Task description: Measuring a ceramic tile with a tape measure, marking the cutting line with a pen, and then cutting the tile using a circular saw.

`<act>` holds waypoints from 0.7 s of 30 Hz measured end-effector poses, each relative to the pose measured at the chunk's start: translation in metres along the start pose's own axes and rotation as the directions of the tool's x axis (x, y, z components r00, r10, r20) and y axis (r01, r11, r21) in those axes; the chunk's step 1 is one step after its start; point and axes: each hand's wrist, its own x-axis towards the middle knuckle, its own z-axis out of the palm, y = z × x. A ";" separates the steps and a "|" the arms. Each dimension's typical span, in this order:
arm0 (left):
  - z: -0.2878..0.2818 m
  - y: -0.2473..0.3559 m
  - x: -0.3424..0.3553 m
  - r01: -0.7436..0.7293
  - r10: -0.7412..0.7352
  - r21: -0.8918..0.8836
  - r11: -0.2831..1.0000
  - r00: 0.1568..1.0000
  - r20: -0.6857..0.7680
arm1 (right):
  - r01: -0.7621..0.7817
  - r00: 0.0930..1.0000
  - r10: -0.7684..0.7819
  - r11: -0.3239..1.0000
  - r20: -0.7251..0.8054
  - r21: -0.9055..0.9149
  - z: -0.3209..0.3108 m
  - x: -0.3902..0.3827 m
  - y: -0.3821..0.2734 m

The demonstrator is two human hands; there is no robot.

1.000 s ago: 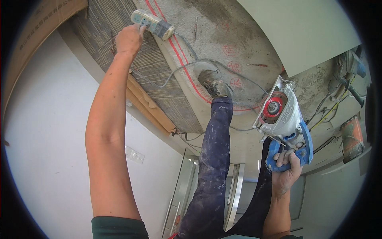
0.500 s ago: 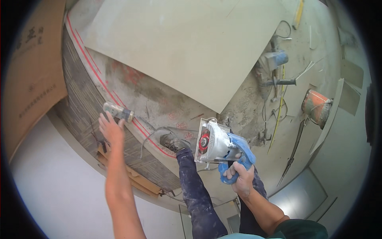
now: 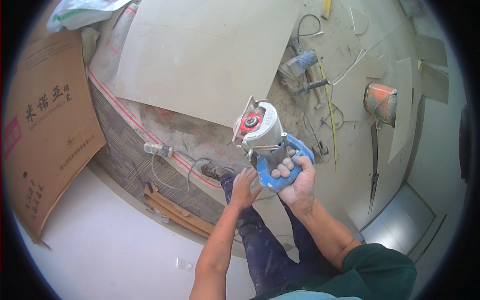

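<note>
Right grip (image 3: 296, 182) wraps the saw handle (image 3: 267, 175), presumably for control clear of the blade (image 3: 249, 122); left grip (image 3: 244, 190) half-spread, apparently empty.

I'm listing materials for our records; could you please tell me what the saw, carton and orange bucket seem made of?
Saw: guard silvery, slightly shiny, so probably metal; handle scuffed blue, likely plastic. Carton: matt brown cardboard, by its curving printed panel. Bucket: probably plastic, dull orange under grey smears.
</note>
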 end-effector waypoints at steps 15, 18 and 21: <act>-0.140 -0.018 -0.130 0.358 -0.495 0.790 0.498 0.865 -0.080 | 0.128 0.976 -0.106 0.986 -0.189 0.107 0.001 0.009 -0.149; -0.152 0.001 -0.164 0.458 -0.609 0.782 0.423 0.783 -0.130 | 0.141 0.972 -0.111 0.981 -0.207 0.136 -0.003 0.003 -0.177; -0.162 0.016 -0.183 0.509 -0.677 0.784 0.357 0.719 -0.158 | 0.152 0.962 -0.115 0.979 -0.247 0.135 0.008 -0.002 -0.191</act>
